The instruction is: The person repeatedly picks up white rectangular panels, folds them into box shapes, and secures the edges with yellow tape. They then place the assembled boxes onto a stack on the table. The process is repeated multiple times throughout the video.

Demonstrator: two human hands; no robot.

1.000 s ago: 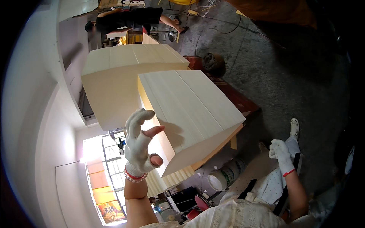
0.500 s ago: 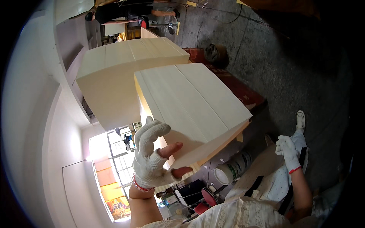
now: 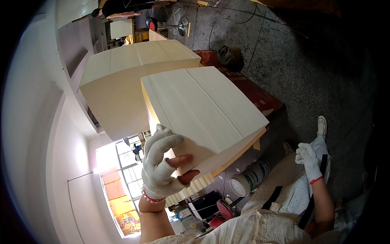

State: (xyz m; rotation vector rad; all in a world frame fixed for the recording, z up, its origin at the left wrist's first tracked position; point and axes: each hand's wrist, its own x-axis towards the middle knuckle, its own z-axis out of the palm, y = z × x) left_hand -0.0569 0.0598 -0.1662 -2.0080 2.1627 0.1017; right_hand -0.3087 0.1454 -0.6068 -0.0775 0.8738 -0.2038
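A large pale block (image 3: 203,105), its white top crossed by thin lines, stands in front of me; I cannot tell whether it is a stack of panels or a box. My left hand (image 3: 162,162), in a white glove with two bare fingertips, is at its near left corner. The fingers are curved and apart, with nothing visible between them; whether they touch the block is unclear. My right hand (image 3: 307,160), in a white glove with a red cuff, is closed in a loose fist beside my trouser leg. Nothing shows in it.
Behind stands a second pale block (image 3: 134,65). A red sheet (image 3: 256,95) lies by the blocks' right side. A white bucket (image 3: 243,183) lies near my legs, beside a red stool (image 3: 223,209). A person in dark clothes (image 3: 122,7) and a round stool (image 3: 183,26) are farther back.
My left hand's bare fingertips have shifted slightly left and up. The right hand stays almost still. The person at the back has moved up in the picture.
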